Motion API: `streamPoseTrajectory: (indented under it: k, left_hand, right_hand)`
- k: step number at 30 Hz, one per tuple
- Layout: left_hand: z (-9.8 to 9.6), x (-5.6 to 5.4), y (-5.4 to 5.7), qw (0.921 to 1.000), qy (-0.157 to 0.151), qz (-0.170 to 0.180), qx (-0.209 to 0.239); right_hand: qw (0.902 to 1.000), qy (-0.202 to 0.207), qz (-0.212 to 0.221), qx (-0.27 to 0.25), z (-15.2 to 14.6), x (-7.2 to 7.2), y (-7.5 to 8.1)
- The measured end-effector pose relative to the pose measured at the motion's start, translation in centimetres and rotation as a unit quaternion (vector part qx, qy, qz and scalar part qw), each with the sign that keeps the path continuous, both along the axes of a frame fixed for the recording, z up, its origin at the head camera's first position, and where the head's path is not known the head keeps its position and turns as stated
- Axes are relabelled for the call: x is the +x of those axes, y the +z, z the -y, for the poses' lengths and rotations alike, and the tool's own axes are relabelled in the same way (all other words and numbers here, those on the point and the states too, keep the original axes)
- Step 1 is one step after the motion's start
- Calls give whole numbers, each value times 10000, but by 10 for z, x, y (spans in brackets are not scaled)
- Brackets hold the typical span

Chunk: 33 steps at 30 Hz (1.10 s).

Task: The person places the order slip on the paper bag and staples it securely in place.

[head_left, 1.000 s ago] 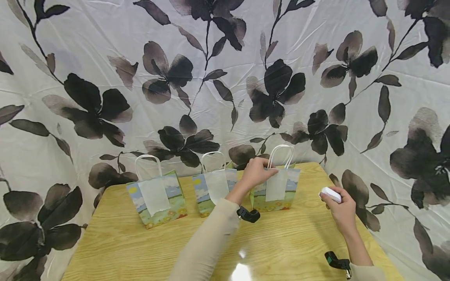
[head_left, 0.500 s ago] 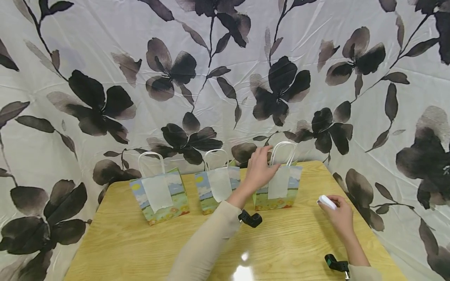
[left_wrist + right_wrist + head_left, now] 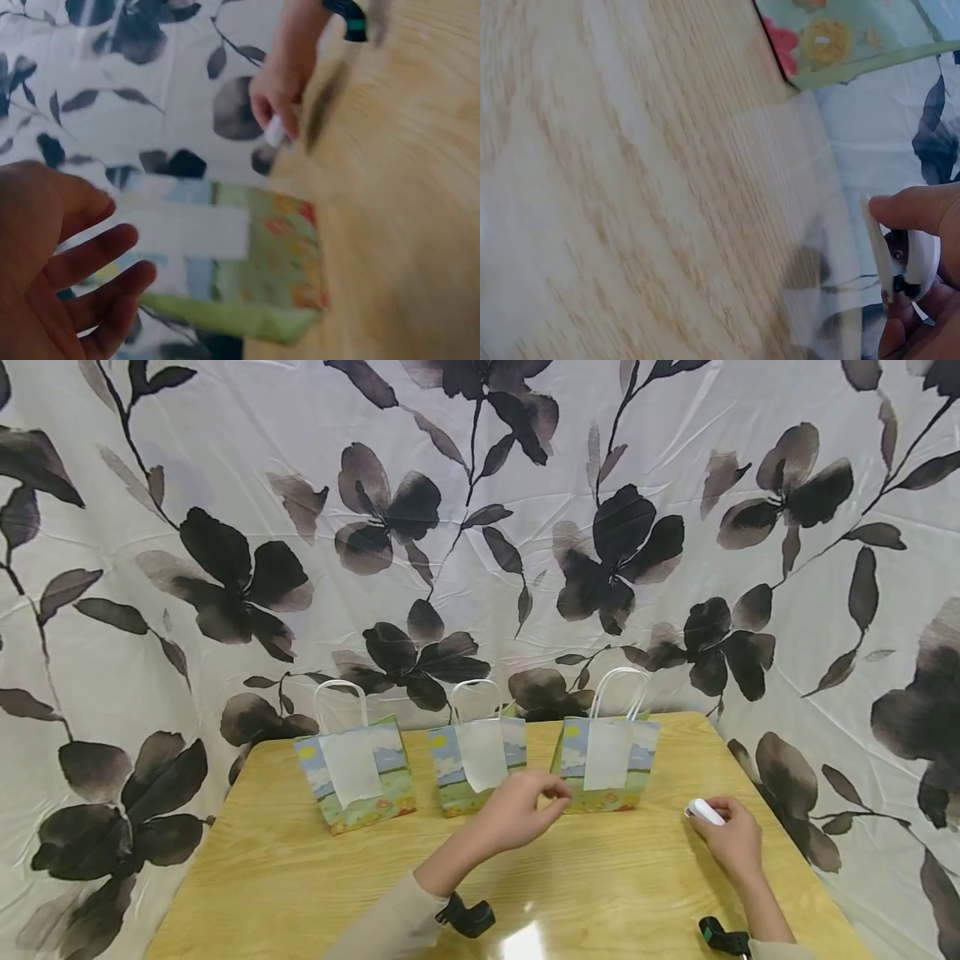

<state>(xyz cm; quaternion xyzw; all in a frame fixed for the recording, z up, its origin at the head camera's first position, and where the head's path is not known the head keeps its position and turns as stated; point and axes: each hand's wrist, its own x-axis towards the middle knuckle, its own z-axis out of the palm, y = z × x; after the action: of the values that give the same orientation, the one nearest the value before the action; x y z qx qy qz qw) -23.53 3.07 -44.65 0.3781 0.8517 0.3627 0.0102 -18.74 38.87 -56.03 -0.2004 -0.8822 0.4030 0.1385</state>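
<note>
My left hand (image 3: 513,810) is in the air in front of the right paper gift bag (image 3: 643,760), fingers loosely bent and holding nothing. In the left wrist view its fingers (image 3: 112,281) overlap that bag. At the right side, my right hand (image 3: 737,839) grips a small white hinged gadget (image 3: 706,812) between thumb and fingers. In the right wrist view, the gadget (image 3: 928,262) has a thin white lever standing apart from a rounded body, dark parts between them. White paper (image 3: 607,756) lies on the bag's front below its white handles.
Two similar bags, a middle bag (image 3: 447,768) and a left bag (image 3: 393,777), stand in the same row on the wooden table (image 3: 300,893). Behind hangs a white curtain (image 3: 495,568) with dark flowers. Each wrist wears a black camera mount (image 3: 468,917).
My left hand has let go at the right bag's handle and drawn back toward me, down and left. My right hand keeps the white gadget, lowered slightly. The bags stay in place.
</note>
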Motion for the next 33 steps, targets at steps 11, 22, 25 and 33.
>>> streamPoseTrajectory:
  k: [11,22,25,33]
  left_hand:
    - [117,38,-89,9756,777,2048,166]
    - [178,79,-120,9503,1877,2360,775]
    - [185,86,-124,9433,2204,2331,849]
    - [180,97,-130,9398,2754,1922,626]
  right_hand:
    - [9993,-14,339,171,-11,8,-5]
    - [9975,-67,482,519,-32,13,-1]
    - [9971,-73,531,536,-34,13,-2]
    - [9964,-88,653,538,-40,14,-3]
